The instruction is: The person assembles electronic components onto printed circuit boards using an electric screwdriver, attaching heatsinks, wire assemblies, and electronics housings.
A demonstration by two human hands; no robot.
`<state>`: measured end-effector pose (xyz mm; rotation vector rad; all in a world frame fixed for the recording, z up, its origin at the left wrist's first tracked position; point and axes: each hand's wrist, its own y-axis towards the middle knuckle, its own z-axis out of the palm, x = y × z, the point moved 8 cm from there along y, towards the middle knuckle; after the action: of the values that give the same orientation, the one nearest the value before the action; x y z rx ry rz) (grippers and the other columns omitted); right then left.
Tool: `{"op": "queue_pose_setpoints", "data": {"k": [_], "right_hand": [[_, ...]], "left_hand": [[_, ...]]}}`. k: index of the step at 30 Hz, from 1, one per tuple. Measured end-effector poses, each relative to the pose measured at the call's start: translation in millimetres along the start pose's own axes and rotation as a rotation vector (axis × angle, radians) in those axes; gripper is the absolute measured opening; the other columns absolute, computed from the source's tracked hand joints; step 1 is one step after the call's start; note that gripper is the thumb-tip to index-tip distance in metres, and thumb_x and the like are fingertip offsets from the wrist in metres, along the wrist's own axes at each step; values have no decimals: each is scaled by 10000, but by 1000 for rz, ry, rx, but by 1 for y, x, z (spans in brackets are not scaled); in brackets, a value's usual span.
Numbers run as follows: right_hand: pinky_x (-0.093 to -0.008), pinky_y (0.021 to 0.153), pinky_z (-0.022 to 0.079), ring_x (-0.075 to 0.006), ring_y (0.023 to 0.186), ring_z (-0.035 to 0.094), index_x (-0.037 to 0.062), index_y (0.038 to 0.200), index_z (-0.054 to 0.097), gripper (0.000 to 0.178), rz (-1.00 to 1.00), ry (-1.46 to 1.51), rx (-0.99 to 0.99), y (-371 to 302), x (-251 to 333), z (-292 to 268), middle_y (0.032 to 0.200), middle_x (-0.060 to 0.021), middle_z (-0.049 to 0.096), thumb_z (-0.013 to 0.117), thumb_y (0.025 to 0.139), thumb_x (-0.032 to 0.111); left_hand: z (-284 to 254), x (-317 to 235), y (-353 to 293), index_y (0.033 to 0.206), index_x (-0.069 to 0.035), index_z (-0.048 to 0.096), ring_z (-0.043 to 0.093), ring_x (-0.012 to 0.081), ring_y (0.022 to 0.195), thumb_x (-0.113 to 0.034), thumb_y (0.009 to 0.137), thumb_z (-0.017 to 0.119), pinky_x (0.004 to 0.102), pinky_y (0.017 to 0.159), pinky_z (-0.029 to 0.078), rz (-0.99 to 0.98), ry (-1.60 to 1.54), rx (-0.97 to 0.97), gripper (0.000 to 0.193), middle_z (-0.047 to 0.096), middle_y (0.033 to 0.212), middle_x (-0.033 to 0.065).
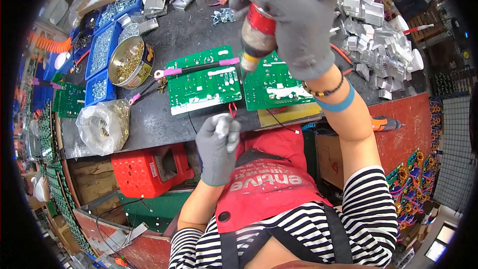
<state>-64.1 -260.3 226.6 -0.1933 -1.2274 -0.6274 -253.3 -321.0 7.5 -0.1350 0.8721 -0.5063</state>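
A head-worn fisheye camera looks steeply down from the near side of the tabletop [154, 128], facing across it, close enough that the tabletop spans most of the view, the wearer's red apron [269, 194] showing on its near side.

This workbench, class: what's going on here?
The person's gloved right hand grips a red power driver, its tip pointing down near the adjoining edges of green circuit boards on the dark workbench. The gloved left hand, fingers curled, is close to some red wires; whether it holds anything is unclear.
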Motion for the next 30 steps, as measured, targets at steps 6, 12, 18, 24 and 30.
{"op": "queue_pose_setpoints", "data": {"k": [6, 12, 18, 24, 30], "right_hand": [[-286, 295, 352, -124, 334, 477, 85, 687, 525, 168, 56, 56, 97, 25, -36, 24, 471, 1, 482, 668, 773, 69], [-298, 384, 353, -119, 465, 469, 87, 973, 545, 356, 388, 506, 750, 34, -114, 41, 626, 19, 456, 628, 754, 355], [-287, 516, 391, -130, 567, 464, 72, 1130, 504, 554, 820, 1338, 1030, 44, -129, 40, 714, 16, 435, 613, 730, 439], [-256, 563, 417, -103, 647, 526, 56, 1016, 560, 302, 2209, 2629, -159, 5, -107, 67, 762, -3, 522, 639, 775, 220], [-318, 724, 549, -152, 804, 655, 83, 926, 668, 96, 2886, 3056, -311, -8, -63, 54, 936, -36, 675, 636, 862, 147]], "left_hand": [[-34, -25, 12, 970, 12, 593, 442, 74, 568, -127, 932, 596, 177, 438, 310, 111, 31, -107, 144, 554, 748, 53], [-40, -33, 19, 912, -7, 605, 457, 55, 551, -180, 931, 630, 175, 422, 312, 88, 91, -241, 176, 593, 754, 58], [-40, -35, 22, 915, -21, 581, 455, 59, 536, -171, 949, 595, 157, 391, 317, 29, 114, -201, 154, 577, 764, 67], [-41, -36, 27, 876, -37, 552, 419, 36, 516, -191, 952, 587, 156, 381, 300, -43, 87, -190, 175, 542, 736, 43], [-41, -41, 22, 858, -44, 539, 404, 28, 511, -215, 948, 595, 149, 382, 285, -40, 136, -174, 202, 530, 729, 37]]}}
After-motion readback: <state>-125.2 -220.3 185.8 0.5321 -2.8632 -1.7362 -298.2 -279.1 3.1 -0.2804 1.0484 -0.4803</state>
